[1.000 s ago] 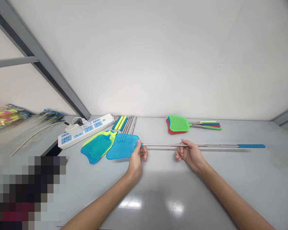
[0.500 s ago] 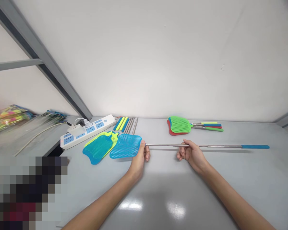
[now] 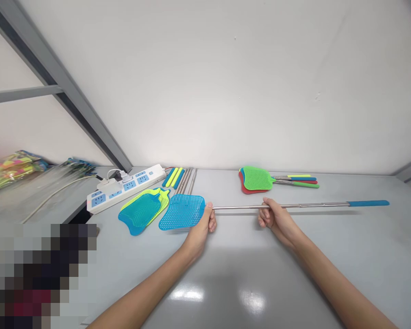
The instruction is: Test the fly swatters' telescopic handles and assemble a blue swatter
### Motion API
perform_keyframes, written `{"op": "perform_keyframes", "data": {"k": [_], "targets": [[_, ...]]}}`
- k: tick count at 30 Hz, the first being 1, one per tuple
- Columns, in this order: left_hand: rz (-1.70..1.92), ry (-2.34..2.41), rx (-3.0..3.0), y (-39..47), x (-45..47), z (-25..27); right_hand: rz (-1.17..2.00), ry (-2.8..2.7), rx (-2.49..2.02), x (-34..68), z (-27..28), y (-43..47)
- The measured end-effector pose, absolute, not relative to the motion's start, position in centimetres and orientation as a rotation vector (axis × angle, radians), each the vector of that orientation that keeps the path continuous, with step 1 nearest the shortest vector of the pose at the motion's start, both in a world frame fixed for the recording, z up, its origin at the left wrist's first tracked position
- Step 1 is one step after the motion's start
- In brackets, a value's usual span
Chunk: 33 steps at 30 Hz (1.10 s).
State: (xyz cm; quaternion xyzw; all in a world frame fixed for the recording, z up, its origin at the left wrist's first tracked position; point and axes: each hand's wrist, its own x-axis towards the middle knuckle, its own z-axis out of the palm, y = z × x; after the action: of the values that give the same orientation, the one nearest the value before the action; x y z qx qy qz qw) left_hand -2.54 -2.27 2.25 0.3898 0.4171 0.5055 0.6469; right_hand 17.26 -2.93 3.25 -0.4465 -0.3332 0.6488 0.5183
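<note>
A blue fly swatter with an extended telescopic metal rod and a blue grip stretches across the view, raised a little over the grey table. My left hand is closed around the neck, where the perforated head meets the rod. Around the middle of the rod, my right hand is closed, thumb on top and fingers curled below. Left of the held head lie loose swatter heads, a blue one over a yellow-green one. Behind it are blue and yellow grips and several metal rods.
A stack of swatters, topped by a green one, lies near the wall at the back right. A white power strip with a plug stands at the left. Packaged items lie farther left, beside a grey metal frame.
Both hands and the swatter have shifted slightly to the right. The grip end has risen a little, so the rod now slants up toward the right. Both hands keep their hold.
</note>
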Motion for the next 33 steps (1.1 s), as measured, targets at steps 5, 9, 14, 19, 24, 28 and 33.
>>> {"op": "perform_keyframes", "data": {"k": [5,9,14,19,24,28,33], "targets": [[1.157,0.947,0.891,-2.2,-2.4,2.3,1.607,-0.838,-1.079,17.3,3.4,-2.9],[1.169,0.952,0.901,-2.1,-2.4,2.2,1.596,-0.843,-1.090,17.0,3.1,-3.0],[1.166,0.956,0.921,-2.1,-2.5,2.0,1.595,-0.856,-1.077,16.7,2.3,-3.1],[1.143,0.943,0.976,-2.4,-2.3,2.0,1.623,-0.856,-1.065,16.3,2.0,-3.4],[1.161,0.943,0.999,-2.5,-2.2,2.0,1.614,-0.864,-1.045,16.0,2.1,-3.5],[1.145,0.938,1.001,-2.6,-2.1,1.9,1.606,-0.865,-1.050,15.7,2.0,-3.5],[1.135,0.937,1.023,-2.8,-1.8,1.9,1.610,-0.868,-1.036,15.6,1.9,-3.5]]}}
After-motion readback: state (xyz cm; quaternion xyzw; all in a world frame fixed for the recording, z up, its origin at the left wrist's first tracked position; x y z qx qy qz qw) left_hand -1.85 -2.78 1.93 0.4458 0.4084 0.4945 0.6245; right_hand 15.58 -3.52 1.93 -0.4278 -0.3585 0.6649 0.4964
